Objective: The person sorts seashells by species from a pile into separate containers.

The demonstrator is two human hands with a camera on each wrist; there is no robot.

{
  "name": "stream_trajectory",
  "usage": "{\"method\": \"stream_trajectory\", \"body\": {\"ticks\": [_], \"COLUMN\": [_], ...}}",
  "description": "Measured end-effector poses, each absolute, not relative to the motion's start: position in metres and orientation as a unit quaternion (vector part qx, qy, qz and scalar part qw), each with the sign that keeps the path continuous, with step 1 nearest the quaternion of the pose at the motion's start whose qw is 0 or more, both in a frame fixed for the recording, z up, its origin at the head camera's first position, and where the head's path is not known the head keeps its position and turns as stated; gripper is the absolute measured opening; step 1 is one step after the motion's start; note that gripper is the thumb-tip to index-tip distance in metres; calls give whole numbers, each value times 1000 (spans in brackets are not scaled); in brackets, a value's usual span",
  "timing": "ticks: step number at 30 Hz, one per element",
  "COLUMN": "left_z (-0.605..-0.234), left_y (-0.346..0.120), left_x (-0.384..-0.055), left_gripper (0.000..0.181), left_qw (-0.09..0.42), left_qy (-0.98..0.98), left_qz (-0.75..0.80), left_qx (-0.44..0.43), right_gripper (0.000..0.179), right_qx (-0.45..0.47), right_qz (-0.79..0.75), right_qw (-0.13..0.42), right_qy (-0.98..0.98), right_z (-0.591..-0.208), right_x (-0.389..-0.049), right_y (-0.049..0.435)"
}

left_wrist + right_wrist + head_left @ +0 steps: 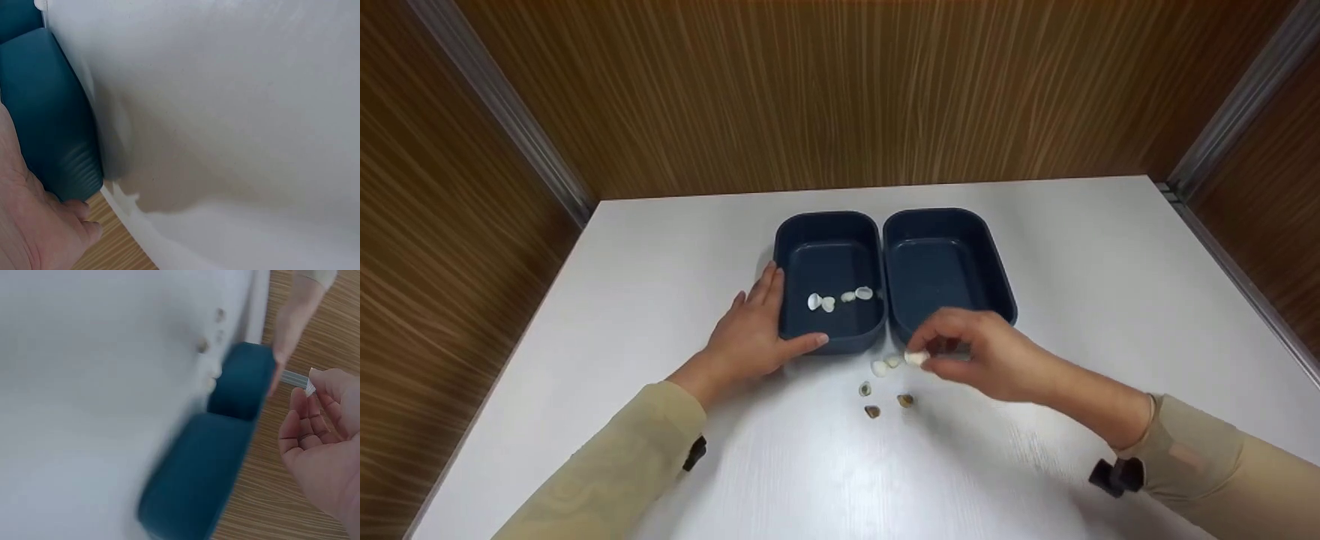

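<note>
Head view shows a white shell (916,358) pinched between the thumb and fingertips of the right hand (994,356), by the near edge of the right bin (936,259). Left of it, two pale shells (879,368) lie on the white table (660,262), with three brownish shells (905,400) nearer. More pale shells (828,304) sit inside the left bin (826,262). Its left wall meets the left hand's (750,334) extended fingers, the thumb at the near rim. Wood-grain panelling (840,97) stands at the far side.
</note>
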State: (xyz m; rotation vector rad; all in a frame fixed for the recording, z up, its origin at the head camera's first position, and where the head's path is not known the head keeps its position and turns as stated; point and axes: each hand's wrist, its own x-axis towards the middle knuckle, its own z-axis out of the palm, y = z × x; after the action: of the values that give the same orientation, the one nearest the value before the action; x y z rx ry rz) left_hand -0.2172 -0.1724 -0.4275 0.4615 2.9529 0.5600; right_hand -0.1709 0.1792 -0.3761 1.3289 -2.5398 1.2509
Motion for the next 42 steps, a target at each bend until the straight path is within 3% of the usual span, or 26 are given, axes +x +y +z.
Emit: {"method": "stream_trajectory", "body": {"ticks": [7, 20, 29, 42], "left_z": [-427, -425, -423, -424], "left_y": [-172, -171, -171, -172], "left_x": [-217, -217, -218, -217], "left_gripper": [131, 133, 134, 133], "left_qw": [54, 58, 71, 67], "left_qy": [971, 972, 972, 972], "left_qz": [180, 179, 177, 170], "left_qx": [148, 143, 137, 145], "right_gripper": [26, 22, 18, 16], "right_qx": [433, 426, 364, 340], "right_qz": [412, 393, 406, 380], "right_qw": [56, 74, 47, 9], "right_qy": [-799, -811, -837, -860], "right_z": [-342, -304, -315, -368], "right_x": [-187, -211, -238, -265], "right_y": [161, 134, 117, 89]}}
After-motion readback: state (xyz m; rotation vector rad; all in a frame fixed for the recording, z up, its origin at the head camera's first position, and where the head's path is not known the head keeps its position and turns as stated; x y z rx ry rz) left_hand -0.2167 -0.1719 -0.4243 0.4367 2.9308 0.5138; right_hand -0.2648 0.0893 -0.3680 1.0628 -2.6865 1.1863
